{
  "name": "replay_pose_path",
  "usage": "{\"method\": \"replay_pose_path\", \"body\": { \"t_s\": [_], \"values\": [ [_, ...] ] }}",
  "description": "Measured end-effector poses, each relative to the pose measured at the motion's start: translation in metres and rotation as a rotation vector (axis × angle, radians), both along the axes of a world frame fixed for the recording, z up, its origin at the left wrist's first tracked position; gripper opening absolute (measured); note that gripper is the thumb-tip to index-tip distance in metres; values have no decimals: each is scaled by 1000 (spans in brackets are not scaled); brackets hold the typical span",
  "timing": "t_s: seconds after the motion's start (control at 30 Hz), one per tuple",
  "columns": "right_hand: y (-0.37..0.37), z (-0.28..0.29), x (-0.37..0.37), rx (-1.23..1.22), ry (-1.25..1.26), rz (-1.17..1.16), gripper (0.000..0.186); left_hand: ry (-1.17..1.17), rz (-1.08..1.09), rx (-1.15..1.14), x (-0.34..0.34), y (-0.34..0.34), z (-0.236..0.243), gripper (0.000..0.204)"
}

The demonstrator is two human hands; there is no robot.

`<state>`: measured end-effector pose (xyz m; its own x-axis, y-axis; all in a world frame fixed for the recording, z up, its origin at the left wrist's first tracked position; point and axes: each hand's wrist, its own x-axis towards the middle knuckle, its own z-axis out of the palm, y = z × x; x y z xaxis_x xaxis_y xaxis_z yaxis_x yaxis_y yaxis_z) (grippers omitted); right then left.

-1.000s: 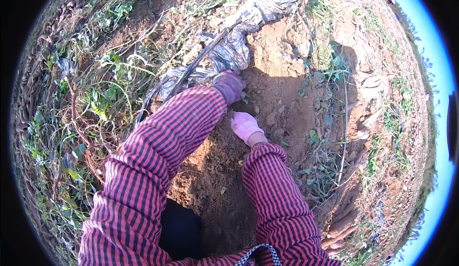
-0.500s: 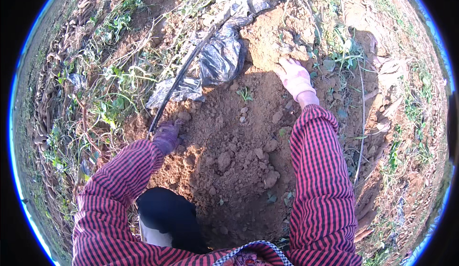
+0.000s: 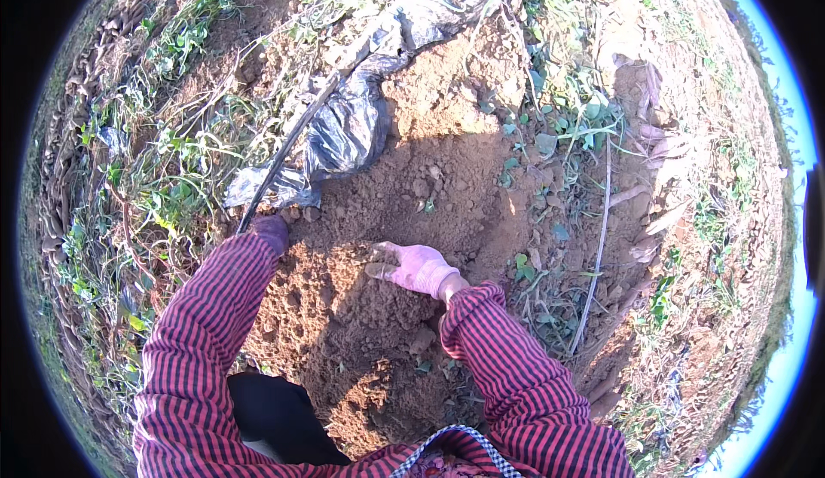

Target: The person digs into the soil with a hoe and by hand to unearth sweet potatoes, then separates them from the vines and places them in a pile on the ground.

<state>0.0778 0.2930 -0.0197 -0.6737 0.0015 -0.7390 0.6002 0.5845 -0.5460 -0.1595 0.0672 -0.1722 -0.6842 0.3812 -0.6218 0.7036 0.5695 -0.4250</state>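
The pink-gloved right hand (image 3: 417, 269) extends over loose brown soil (image 3: 369, 207), which lies directly beneath its partly spread fingers; they hold nothing visible. The left hand (image 3: 272, 231) sits just beside a dark strip (image 3: 297, 128) near black plastic film (image 3: 351, 134); its fingers' opening and grip cannot be told.

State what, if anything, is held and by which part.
Right hand: nothing seen in its grip. Left hand, by the black tube: cannot tell; its fingers barely show.

Right glove (image 3: 418, 269) at centre is pink, left glove (image 3: 272, 230) mid-left dull purple, sleeves (image 3: 193, 340) striped pink and black, soil (image 3: 451, 164) brown.
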Motion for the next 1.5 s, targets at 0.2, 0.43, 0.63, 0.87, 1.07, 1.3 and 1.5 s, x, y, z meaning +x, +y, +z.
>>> {"method": "replay_pose_path", "body": {
  "t_s": [0.2,0.43,0.63,0.87,1.07,1.3,1.5],
  "values": [
    [39,75,130,-89,212,277,64,-62,39,68,-7,-3,1,35],
    [110,170,449,479,-328,-320,33,-23,-33,29,-26,35,11,32],
    [92,135,637,898,-455,-1082,28,48,-176,-164,20,106,105,30],
    [214,45,594,1404,71,-686,55,-1231,437,684,309,214,174,11],
    [212,33,559,631,-299,-1175,50,-773,-64,244,443,237,162,55],
    [102,35,461,46,456,-944,38,-593,-56,128,456,264,147,60],
    [74,6,456,-245,307,-738,49,-788,-778,-505,419,337,156,55]
  ]
}}
